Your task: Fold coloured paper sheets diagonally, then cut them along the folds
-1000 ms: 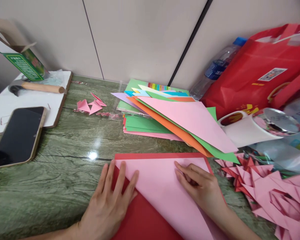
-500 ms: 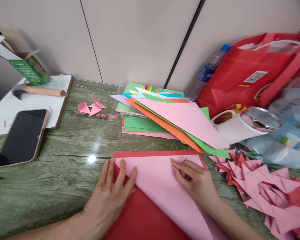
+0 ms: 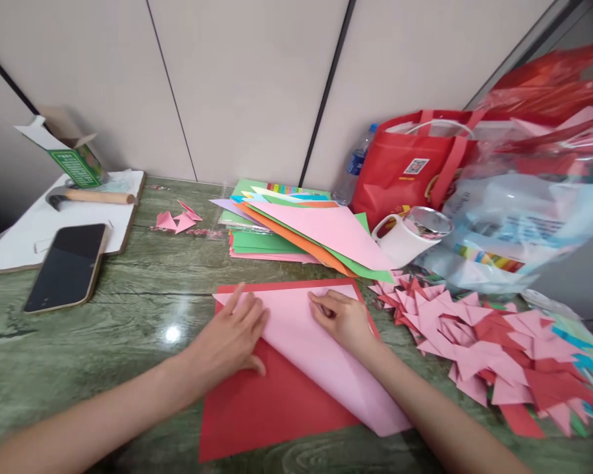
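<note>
A pink sheet of paper lies over a red sheet, with its lower edge running diagonally and bulging in a soft fold at the lower right. My left hand is open near the upper left corner of the pink sheet, its fingers slightly spread and the thumb over the red paper. Toward the top right, my right hand is closed, with thumb and forefinger pinched at the pink paper near its top edge. The tips of the other right fingers are curled out of sight.
Behind lies a stack of coloured paper, beside a white mug and a red bag. Folded pink and red pieces heap at right. Left are a phone, a hammer and small pink folded pieces.
The view has shifted, showing more of the right side. My left hand has slid right and down from the pink sheet's corner. My right hand keeps its pinch near the top edge.
</note>
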`<state>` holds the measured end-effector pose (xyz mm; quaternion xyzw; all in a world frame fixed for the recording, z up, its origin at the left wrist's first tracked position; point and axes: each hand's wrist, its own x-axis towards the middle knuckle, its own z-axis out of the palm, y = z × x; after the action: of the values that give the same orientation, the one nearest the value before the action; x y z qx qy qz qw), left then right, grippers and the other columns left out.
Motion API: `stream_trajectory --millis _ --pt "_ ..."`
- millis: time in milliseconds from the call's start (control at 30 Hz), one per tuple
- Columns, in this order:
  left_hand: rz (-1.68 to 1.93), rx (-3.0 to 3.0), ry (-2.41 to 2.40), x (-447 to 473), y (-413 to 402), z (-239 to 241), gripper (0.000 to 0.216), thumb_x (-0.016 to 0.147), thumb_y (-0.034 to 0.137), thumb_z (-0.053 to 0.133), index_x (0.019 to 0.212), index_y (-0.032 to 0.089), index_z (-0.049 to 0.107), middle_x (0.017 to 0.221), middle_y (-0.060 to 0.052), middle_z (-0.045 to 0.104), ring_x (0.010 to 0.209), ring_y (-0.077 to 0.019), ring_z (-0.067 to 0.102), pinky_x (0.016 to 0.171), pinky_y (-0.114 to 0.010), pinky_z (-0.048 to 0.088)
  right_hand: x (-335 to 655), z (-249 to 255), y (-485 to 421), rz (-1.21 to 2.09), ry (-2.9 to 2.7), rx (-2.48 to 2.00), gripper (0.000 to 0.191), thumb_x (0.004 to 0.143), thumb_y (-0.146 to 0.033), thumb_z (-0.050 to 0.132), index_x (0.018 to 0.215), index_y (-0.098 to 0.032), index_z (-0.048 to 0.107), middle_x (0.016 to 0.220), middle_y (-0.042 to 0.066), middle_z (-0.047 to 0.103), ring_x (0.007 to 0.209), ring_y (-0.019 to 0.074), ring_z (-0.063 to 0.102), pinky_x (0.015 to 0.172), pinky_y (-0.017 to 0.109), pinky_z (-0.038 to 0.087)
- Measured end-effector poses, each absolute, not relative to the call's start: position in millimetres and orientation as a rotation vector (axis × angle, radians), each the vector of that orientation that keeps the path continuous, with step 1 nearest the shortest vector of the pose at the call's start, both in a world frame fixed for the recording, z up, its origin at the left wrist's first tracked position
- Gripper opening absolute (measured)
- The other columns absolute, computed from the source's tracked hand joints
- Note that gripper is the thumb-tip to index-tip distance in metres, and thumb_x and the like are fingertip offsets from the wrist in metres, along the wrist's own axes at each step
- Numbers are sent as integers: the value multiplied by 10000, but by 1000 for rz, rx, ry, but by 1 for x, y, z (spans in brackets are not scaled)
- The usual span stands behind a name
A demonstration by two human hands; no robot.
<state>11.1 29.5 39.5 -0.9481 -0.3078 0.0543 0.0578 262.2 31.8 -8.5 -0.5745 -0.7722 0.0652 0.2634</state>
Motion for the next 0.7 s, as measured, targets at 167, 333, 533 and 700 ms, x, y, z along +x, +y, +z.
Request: stream_trajectory --millis 167,333,533,700 --pt "124 -3266 -489 29 40 38 860 831 657 401 1401 18 325 1470 -217 289 1384 -279 225 1128 -369 209 261 -7 32 138 -2101 -1613 276 883 -290 490 868 -191 748 635 18 622 546 103 535 535 210 323" --pt "235 -3283 -468 41 33 37 889 841 649 399 1416 -17 270 1473 -261 211 1388 -314 156 1134 -404 179 258 -3 32 120 -2124 -1686 265 887 -291 495 830 -198 736 671 21 643 590 114 557 547 216 308" --pt "174 -3258 -472 51 5 36 945 818 680 398 1390 -62 283 1452 -319 182 1381 -363 112 1126 -477 161 255 4 29 139 -2127 -1776 274 902 -329 476 853 -221 724 740 22 671 666 133 590 548 223 295" --pt "95 -3311 -382 60 -26 30 971 788 721 383 1420 -4 253 1461 -324 138 1376 -407 64 1094 -579 116 251 9 26 149 -2119 -1871 312 927 -349 437 856 -218 711 819 32 692 737 149 613 599 236 356"
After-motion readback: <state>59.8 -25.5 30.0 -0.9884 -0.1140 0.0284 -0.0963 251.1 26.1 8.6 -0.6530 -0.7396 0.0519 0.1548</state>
